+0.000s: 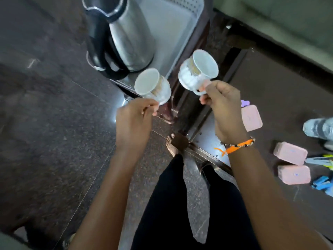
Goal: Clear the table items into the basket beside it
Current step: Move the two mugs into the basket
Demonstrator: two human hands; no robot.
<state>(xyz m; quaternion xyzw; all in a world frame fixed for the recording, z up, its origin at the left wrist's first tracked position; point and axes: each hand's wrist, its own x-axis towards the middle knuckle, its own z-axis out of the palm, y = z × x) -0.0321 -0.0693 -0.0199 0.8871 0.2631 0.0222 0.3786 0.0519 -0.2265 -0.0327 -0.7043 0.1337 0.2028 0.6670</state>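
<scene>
My left hand (133, 121) grips the handle of a white patterned cup (152, 86), held in the air near the front edge of a pale plastic basket (182, 29). My right hand (222, 109) holds a second white cup (197, 72) by its handle, tilted, just right of the basket's front corner. A steel electric kettle (126, 37) with a black handle stands inside the basket at its left side. The basket sits on a low dark stand beside the dark table (281, 91).
On the table at the right lie three pink boxes (251, 118) (290, 152) (294, 174), a small purple thing (245, 102), a grey wrapped bundle (319, 128) and blue and yellow items (322, 183). My bare foot (172, 144) stands on dark speckled floor (54, 123). A pale sofa (288, 17) is behind.
</scene>
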